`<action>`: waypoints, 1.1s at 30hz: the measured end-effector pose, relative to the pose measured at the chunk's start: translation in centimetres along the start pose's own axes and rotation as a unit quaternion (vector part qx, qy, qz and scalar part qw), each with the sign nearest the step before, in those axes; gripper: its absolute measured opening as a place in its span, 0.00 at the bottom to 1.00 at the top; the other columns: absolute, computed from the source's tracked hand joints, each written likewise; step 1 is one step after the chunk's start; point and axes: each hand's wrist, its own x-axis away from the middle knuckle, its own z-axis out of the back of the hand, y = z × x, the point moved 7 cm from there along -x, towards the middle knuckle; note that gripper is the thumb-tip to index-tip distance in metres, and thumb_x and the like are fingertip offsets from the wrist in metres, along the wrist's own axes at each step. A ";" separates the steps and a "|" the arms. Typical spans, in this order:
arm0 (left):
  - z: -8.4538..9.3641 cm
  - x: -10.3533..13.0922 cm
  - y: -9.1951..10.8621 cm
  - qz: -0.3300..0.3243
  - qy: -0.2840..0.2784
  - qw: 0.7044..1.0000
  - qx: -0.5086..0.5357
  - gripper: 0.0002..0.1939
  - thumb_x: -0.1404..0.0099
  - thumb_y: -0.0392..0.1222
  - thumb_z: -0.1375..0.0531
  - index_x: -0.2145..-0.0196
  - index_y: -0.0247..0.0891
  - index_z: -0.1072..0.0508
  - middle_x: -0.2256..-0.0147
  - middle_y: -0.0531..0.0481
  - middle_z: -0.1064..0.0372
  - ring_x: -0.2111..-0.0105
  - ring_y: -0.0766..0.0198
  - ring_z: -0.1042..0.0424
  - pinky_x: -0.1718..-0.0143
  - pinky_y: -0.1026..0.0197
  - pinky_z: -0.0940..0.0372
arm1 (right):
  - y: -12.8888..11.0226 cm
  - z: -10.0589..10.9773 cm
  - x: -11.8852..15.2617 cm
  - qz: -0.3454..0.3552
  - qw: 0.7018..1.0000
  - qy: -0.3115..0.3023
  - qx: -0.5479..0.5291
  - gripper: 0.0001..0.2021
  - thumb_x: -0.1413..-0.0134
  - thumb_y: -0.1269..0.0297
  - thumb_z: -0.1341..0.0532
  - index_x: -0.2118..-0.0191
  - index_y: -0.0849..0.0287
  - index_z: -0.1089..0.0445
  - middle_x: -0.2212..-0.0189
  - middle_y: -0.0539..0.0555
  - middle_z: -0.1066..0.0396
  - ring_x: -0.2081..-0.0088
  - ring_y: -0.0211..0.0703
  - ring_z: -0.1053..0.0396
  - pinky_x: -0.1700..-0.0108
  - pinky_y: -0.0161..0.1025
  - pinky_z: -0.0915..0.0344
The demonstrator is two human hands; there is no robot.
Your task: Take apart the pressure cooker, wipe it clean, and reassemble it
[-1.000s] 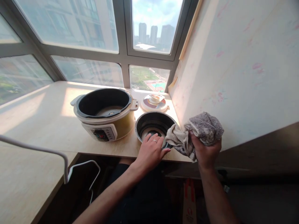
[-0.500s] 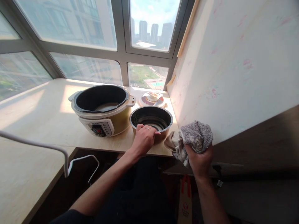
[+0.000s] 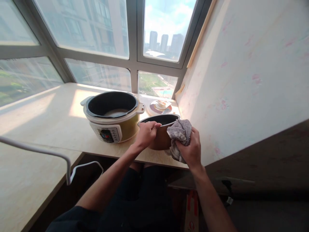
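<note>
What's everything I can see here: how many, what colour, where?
Electric cooker: one, white and gold, counter
Inner pot: one, brown outside, right of cooker
Lid: one, white and brown, behind pot
Cloth: one, grey, against pot
Counter: one, cream, by window
Window frame: grey, behind
Wall: one, white with pink flowers, right
Cable: at least one, whitish, left
Bag: one, brown and red, below
Left hand: one, bare, pot's rim
Right hand: one, bare, holding cloth
</note>
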 end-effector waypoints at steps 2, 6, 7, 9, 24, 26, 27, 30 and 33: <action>0.5 -0.3 -0.5 0.008 -0.001 0.999 0.036 0.19 0.31 0.47 0.47 0.79 0.39 0.33 0.80 0.53 0.38 0.76 0.63 0.39 0.69 0.60 0.48 | 1.5 0.4 -1.9 -0.010 1.000 -0.005 -0.013 0.26 0.51 0.58 0.38 0.44 0.59 0.33 0.45 0.63 0.32 0.44 0.58 0.32 0.43 0.51 0.33; 1.2 -0.9 -1.9 0.022 0.003 0.995 0.099 0.21 0.33 0.51 0.47 0.81 0.40 0.41 0.81 0.55 0.48 0.76 0.66 0.47 0.72 0.61 0.52 | 5.3 0.1 -5.4 -0.082 0.995 -0.056 -0.026 0.25 0.55 0.56 0.37 0.49 0.60 0.29 0.57 0.59 0.24 0.54 0.56 0.27 0.48 0.52 0.31; 1.3 -1.1 -2.4 0.027 0.003 0.993 0.114 0.22 0.33 0.52 0.47 0.81 0.40 0.43 0.81 0.56 0.49 0.76 0.66 0.48 0.73 0.61 0.53 | 6.1 -0.2 -6.0 -0.101 0.992 -0.070 -0.040 0.25 0.56 0.56 0.36 0.50 0.60 0.28 0.58 0.58 0.23 0.56 0.55 0.26 0.49 0.52 0.31; 1.5 -1.2 -3.4 0.035 0.000 0.990 0.140 0.22 0.34 0.54 0.47 0.80 0.40 0.42 0.80 0.55 0.50 0.76 0.66 0.49 0.73 0.61 0.53 | 7.2 -0.6 -6.9 -0.124 0.983 -0.097 -0.090 0.25 0.59 0.57 0.36 0.52 0.60 0.28 0.60 0.56 0.22 0.58 0.53 0.25 0.52 0.50 0.30; 0.7 -1.7 -6.8 0.061 0.012 0.977 0.204 0.26 0.33 0.63 0.49 0.77 0.38 0.37 0.78 0.54 0.46 0.74 0.66 0.47 0.71 0.61 0.51 | 3.6 -1.2 -8.3 -0.082 0.914 -0.305 -0.254 0.41 0.61 0.61 0.28 0.38 0.51 0.39 0.48 0.54 0.28 0.48 0.53 0.29 0.47 0.45 0.31; 0.9 -1.8 -7.0 0.063 0.003 0.977 0.202 0.26 0.33 0.62 0.49 0.77 0.38 0.37 0.78 0.54 0.45 0.74 0.65 0.46 0.71 0.60 0.50 | 3.0 -1.4 -8.8 -0.079 0.915 -0.303 -0.253 0.40 0.62 0.62 0.28 0.39 0.51 0.38 0.49 0.53 0.28 0.48 0.53 0.29 0.47 0.45 0.32; 1.0 -1.9 -7.1 0.060 0.000 0.978 0.199 0.26 0.33 0.62 0.49 0.77 0.38 0.37 0.78 0.54 0.45 0.74 0.65 0.46 0.71 0.60 0.50 | 2.7 -1.5 -9.1 -0.078 0.915 -0.303 -0.254 0.40 0.63 0.63 0.28 0.40 0.51 0.37 0.50 0.52 0.27 0.49 0.53 0.29 0.47 0.45 0.32; 1.2 -2.2 -7.1 0.045 -0.002 0.983 0.178 0.26 0.32 0.62 0.50 0.76 0.38 0.36 0.77 0.53 0.43 0.73 0.65 0.44 0.70 0.60 0.48 | 2.0 -2.0 -10.0 -0.079 0.911 -0.309 -0.261 0.37 0.65 0.65 0.29 0.43 0.52 0.35 0.54 0.51 0.26 0.53 0.52 0.29 0.51 0.44 0.31; 1.3 -2.3 -6.8 0.028 0.001 0.987 0.156 0.26 0.30 0.61 0.52 0.75 0.38 0.36 0.76 0.53 0.41 0.73 0.64 0.42 0.70 0.61 0.45 | 1.6 -2.3 -10.7 -0.086 0.910 -0.309 -0.262 0.35 0.65 0.66 0.30 0.45 0.52 0.34 0.57 0.50 0.26 0.55 0.50 0.28 0.54 0.43 0.30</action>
